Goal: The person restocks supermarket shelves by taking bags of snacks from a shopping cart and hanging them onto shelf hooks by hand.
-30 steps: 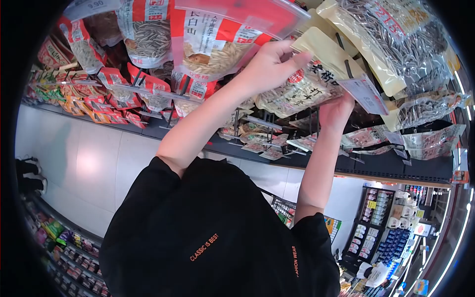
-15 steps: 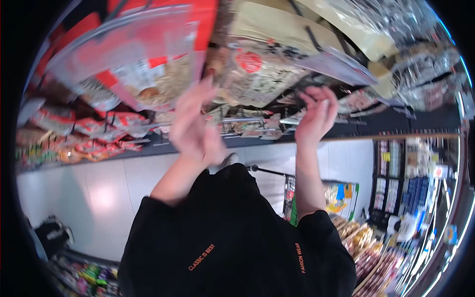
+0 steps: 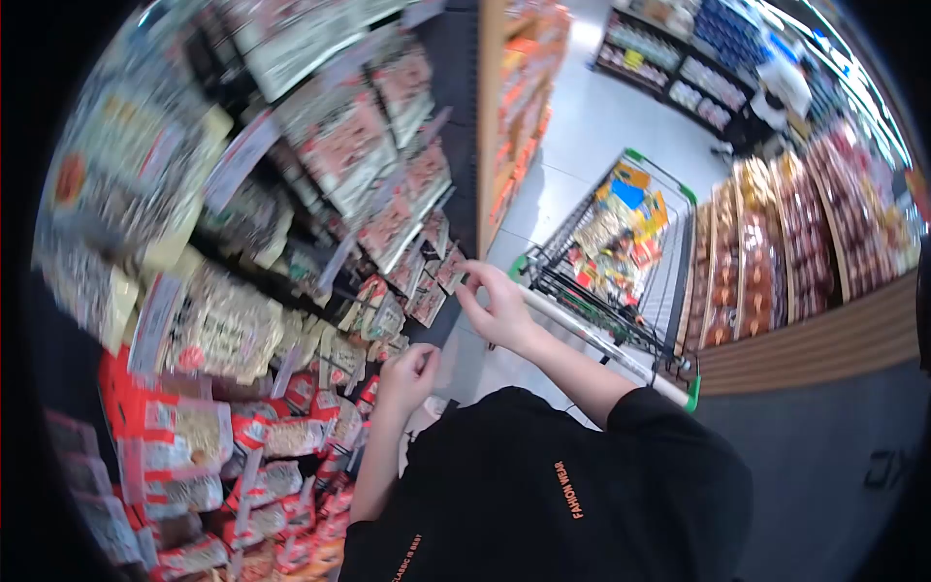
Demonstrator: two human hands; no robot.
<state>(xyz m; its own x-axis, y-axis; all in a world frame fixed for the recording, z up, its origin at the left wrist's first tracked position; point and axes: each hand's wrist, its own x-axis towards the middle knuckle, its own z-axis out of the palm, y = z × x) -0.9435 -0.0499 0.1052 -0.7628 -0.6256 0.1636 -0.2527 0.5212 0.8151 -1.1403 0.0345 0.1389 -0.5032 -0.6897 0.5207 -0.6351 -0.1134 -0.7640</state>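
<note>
My left hand [image 3: 405, 378] hangs in front of the lower hanging packets, its fingers curled in and nothing visible in them. Ahead and to the right, my right hand [image 3: 495, 308] is held in the air near the cart handle [image 3: 582, 335], fingers loosely bent and apart, with no object in it. From this angle I cannot tell whether it touches the handle. Beside my left hand hang red-and-clear packets [image 3: 189, 436] and a cream packet [image 3: 228, 325] of pale dried food. Pink-and-white packets [image 3: 335, 141] hang further along the rack.
A shopping cart [image 3: 684, 233] with several colourful packages [image 3: 621, 238] stands ahead on the right. Beyond it are slanted bins of packaged goods [image 3: 756, 252] with a wooden front [image 3: 805, 339]. A person [image 3: 776, 92] is near the back shelves [image 3: 674, 68].
My view has swung right, from facing the rack to looking along it toward the cart. Both hands have come down from the packets, and the left fingers have curled in.
</note>
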